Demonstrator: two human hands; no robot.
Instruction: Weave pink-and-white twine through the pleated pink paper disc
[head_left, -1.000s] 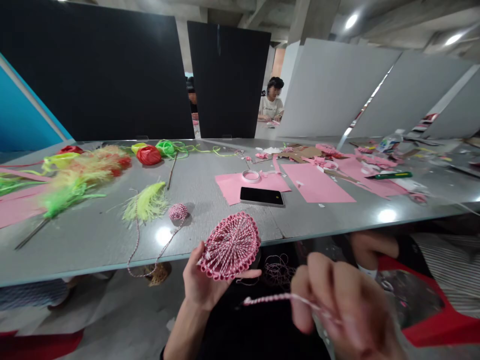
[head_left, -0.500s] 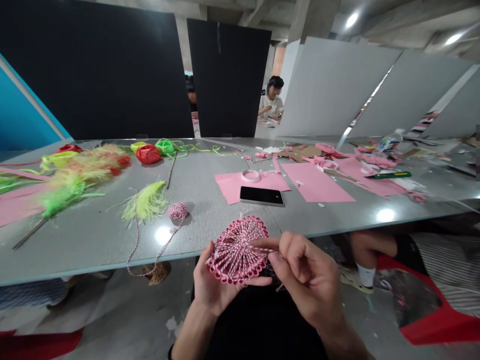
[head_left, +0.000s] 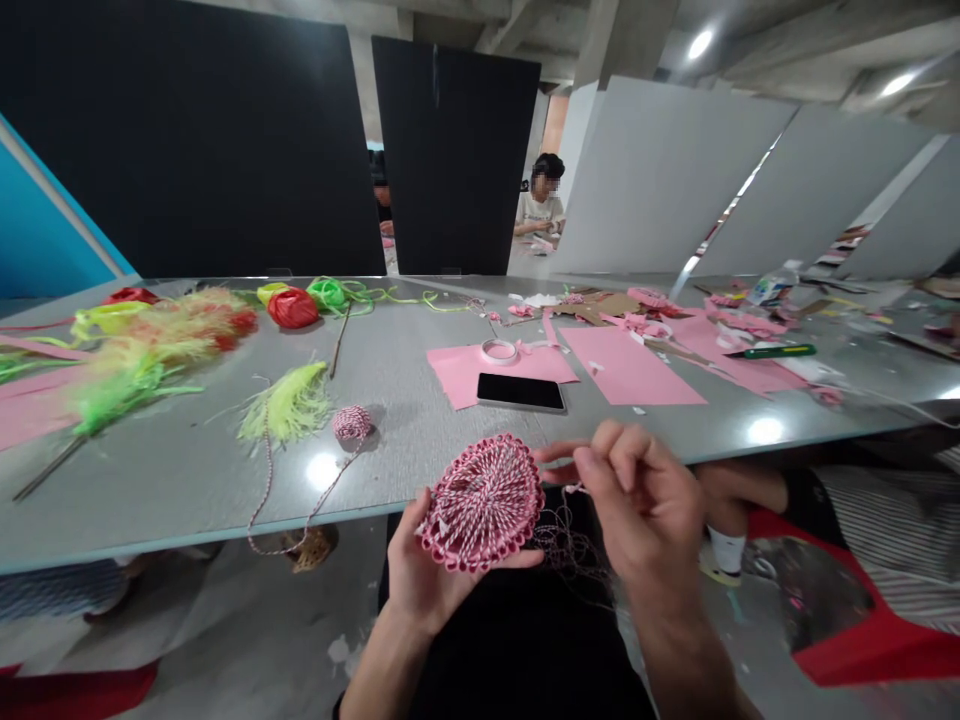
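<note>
My left hand (head_left: 420, 575) grips a round pink scalloped disc (head_left: 486, 505) from its left side and underneath. Red-and-white twine crosses the disc in spokes that meet at its middle. To the disc's right, my right hand (head_left: 637, 500) is closed in a pinch, its forefinger reaching towards the rim. A bit of the same twine (head_left: 574, 488) shows at its fingertips. Loose twine (head_left: 574, 550) lies tangled over my lap below. On the table, a small ball of red-and-white twine (head_left: 352, 423) trails a strand over the front edge.
Beyond the disc, a phone (head_left: 521, 392) rests on pink paper (head_left: 450, 368) near a roll of tape (head_left: 499, 350). A green cutter (head_left: 776, 351) lies at right among paper scraps. Fluffy yellow-green strands (head_left: 289, 405) and a red twine bundle (head_left: 292, 307) are at left. Someone (head_left: 541, 205) sits behind the panels.
My right hand has moved up and to the right, away from the disc's middle. The disc has turned slightly in my left hand, and the tangled twine on my lap shows more.
</note>
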